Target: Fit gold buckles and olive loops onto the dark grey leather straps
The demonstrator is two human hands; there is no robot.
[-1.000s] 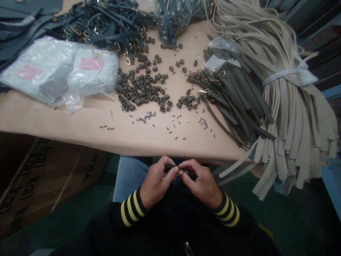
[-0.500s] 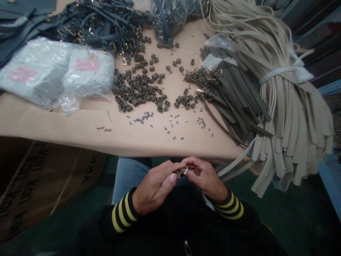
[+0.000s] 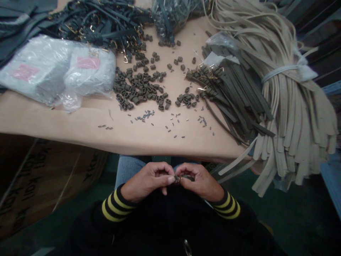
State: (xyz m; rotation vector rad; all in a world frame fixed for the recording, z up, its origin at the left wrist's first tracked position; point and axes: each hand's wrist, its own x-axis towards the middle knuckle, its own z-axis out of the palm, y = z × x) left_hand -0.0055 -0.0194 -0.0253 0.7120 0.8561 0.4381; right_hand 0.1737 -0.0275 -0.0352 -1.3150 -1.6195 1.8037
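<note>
Over my lap, just off the table's front edge, both hands meet around a small dark olive strap (image 3: 177, 179) with a gold buckle on it. My left hand (image 3: 149, 180) pinches its near end, a dark piece like a strap loop, between thumb and fingers. On the other side my right hand (image 3: 204, 182) grips the strap right by the buckle (image 3: 180, 179). Fingers cover most of the strap. On the table beyond lie a heap of dark olive strap loops (image 3: 138, 87) and scattered small metal staples (image 3: 146, 115).
Olive buckle straps (image 3: 234, 89) are piled at the right, beside a tied bundle of long beige straps (image 3: 301, 117) that hangs over the table edge. Plastic-wrapped packs (image 3: 89, 73) lie at the left. Dark blue straps (image 3: 103, 26) fill the back. A cardboard box (image 3: 53, 177) stands below.
My left hand has drawn back slightly left and its fingers have curled into a pinch on the dark end. My right hand still holds the strap, now a little lower.
</note>
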